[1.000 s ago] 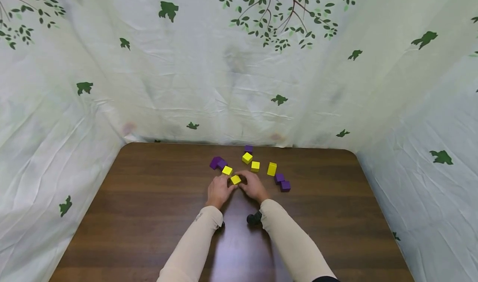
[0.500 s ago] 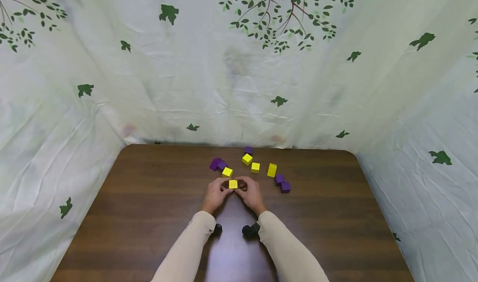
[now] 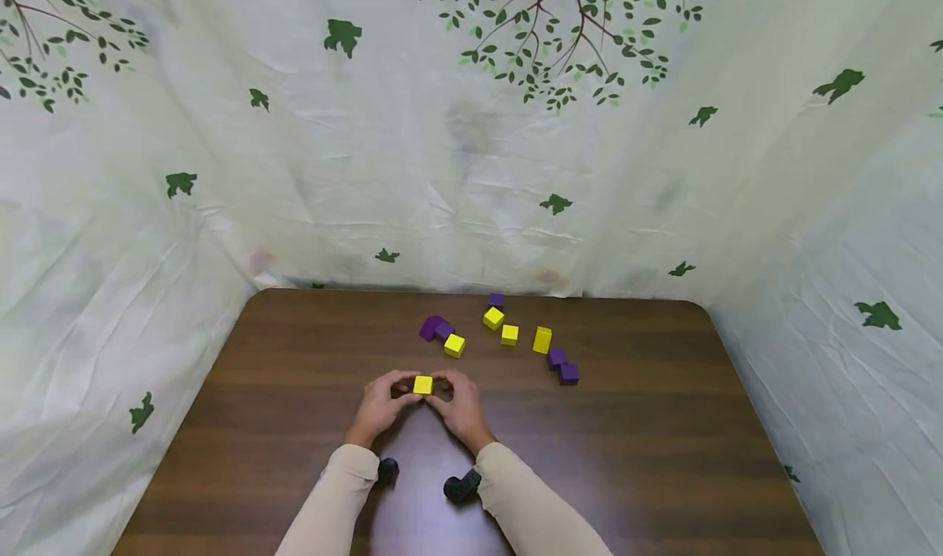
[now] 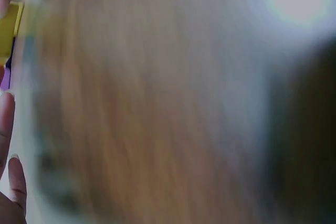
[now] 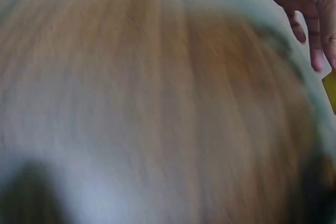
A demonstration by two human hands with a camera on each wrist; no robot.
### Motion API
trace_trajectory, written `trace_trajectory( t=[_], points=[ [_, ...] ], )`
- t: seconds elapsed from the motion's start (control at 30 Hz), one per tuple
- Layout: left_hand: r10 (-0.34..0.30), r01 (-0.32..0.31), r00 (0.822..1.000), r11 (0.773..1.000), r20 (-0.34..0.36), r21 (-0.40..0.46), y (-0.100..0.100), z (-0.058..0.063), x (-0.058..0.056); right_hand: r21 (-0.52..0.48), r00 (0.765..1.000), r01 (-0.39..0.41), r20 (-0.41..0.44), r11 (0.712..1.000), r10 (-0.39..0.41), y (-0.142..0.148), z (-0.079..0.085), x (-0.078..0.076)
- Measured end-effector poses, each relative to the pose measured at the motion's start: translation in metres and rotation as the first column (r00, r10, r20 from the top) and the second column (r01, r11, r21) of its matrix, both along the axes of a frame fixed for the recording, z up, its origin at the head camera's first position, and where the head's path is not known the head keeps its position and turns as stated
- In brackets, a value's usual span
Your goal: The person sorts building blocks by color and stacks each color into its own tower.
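A yellow cube (image 3: 423, 385) is between my two hands, in the head view left of the other cubes and nearer to me. My left hand (image 3: 380, 407) pinches it from the left, and my right hand (image 3: 458, 406) from the right, thumbs on the near side. In the left wrist view, the yellow cube (image 4: 7, 31) shows at the left edge with a purple piece (image 4: 6, 78) right by it; whether that is held too I cannot tell. At the right wrist view's edge, fingers (image 5: 316, 51) reach to the yellow cube (image 5: 330, 91).
Behind the hands lie a yellow cube (image 3: 454, 345) against purple cubes (image 3: 444, 331). Farther right are more yellow cubes (image 3: 509, 335), a yellow block (image 3: 542, 340) and two purple cubes (image 3: 568, 373). A purple cube (image 3: 496, 300) sits near the back edge of the brown table (image 3: 648, 425).
Both hands have moved left and toward me with the yellow cube, away from the other cubes. The cube has turned to lie squarer to me. The other cubes stay put.
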State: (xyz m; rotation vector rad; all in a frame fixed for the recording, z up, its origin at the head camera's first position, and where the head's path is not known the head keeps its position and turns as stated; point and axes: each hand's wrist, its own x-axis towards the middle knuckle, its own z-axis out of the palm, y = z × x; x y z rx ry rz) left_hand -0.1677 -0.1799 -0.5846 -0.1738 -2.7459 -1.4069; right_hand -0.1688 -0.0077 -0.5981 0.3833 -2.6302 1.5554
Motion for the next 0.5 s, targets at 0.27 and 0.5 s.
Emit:
trace_trajectory(
  t=[0.27, 0.5],
  points=[
    [0.024, -0.023, 0.999, 0.998, 0.036, -0.052, -0.026, -0.006, 0.008, 0.086, 0.998, 0.007, -0.065, 0.996, -0.002, -0.025, -0.006, 0.005],
    [0.018, -0.015, 0.998, 0.999, 0.056, -0.042, -0.035, -0.009, 0.010, 0.105, 0.995, 0.041, -0.092, 0.994, -0.031, -0.034, -0.008, 0.010]
  ],
)
